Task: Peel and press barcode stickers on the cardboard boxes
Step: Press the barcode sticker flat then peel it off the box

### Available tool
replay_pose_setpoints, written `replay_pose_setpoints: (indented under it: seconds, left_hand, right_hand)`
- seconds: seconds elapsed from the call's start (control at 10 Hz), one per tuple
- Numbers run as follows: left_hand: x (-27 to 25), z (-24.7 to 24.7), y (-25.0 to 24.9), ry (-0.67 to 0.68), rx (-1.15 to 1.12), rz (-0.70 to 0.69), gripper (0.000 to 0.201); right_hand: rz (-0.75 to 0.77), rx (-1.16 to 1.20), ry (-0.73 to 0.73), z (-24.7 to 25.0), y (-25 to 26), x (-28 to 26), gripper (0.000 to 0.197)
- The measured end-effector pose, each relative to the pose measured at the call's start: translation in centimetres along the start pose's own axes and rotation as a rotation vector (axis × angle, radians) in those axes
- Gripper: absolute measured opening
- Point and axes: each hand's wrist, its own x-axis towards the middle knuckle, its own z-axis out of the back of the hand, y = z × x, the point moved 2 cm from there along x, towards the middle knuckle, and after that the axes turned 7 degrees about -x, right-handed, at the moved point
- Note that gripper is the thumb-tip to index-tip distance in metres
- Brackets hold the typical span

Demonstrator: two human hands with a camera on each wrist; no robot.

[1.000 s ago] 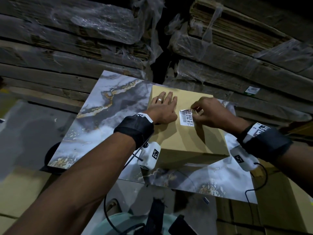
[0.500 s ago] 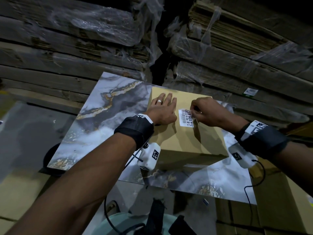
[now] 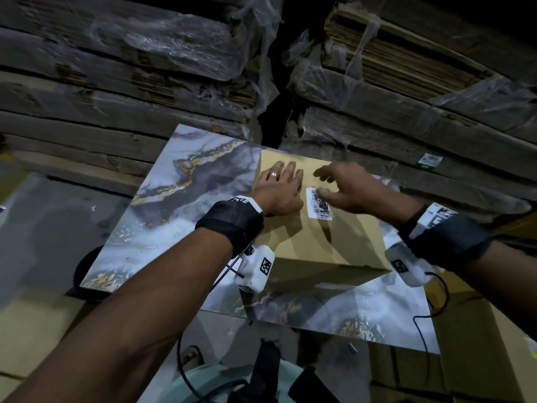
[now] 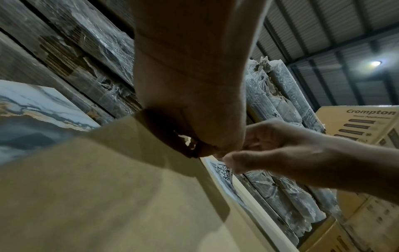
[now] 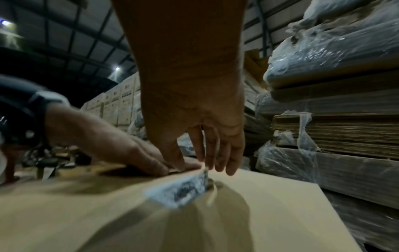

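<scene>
A tan cardboard box (image 3: 334,242) lies on a marble-patterned board (image 3: 186,193). A white barcode sticker (image 3: 318,205) lies on the box top, also seen in the left wrist view (image 4: 224,172) and blurred in the right wrist view (image 5: 181,189). My left hand (image 3: 280,187) rests flat on the box just left of the sticker, fingers straight, a ring on one finger. My right hand (image 3: 334,186) hovers over the sticker's upper right with fingers spread and straight (image 5: 215,153), blurred by motion; the thumb is over the sticker's top edge. It holds nothing.
Stacks of flattened cardboard wrapped in plastic film (image 3: 406,91) rise right behind the board. More cardboard boxes (image 3: 479,359) stand at the lower right, and a printed carton (image 4: 358,122) stands to the right. Cables (image 3: 430,309) hang from my wrist cameras.
My right hand, earlier curled and pressing the sticker's upper right corner, has opened and spread its fingers over the sticker. The left hand has stayed flat on the box.
</scene>
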Motion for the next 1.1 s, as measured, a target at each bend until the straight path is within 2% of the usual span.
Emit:
replay_pose_setpoints:
  seconds: [0.1,0.3,0.4,0.8,1.0,1.1]
  left_hand:
    - [-0.1,0.0,0.0,0.0,-0.002,0.004,0.069]
    - [-0.1,0.0,-0.1,-0.006,-0.009,-0.005,0.072]
    - [-0.2,0.1,-0.1,-0.001,-0.012,0.0,0.071]
    - [-0.4,0.3,-0.3,0.027,0.003,-0.005,0.073]
    - [-0.4,0.3,-0.2,0.024,0.006,-0.009,0.072]
    - [-0.4,0.2,-0.2,0.015,0.003,-0.013,0.071]
  right_hand:
    - [0.047,-0.05,0.017,-1.9,0.7,0.0,0.041]
    - [0.047,0.011,-0.103,-2.0,1.1,0.1,0.028]
    - [0.09,0.049,-0.149,-1.9,0.7,-0.2,0.029]
    - [0.124,0.182,-0.232,-3.7,-0.8,-2.9,0.02]
    - [0.146,0.209,-0.253,-3.9,-1.8,-3.4,0.025]
    - [0.048,0.245,-0.271,-3.3,-2.4,-3.3,0.037]
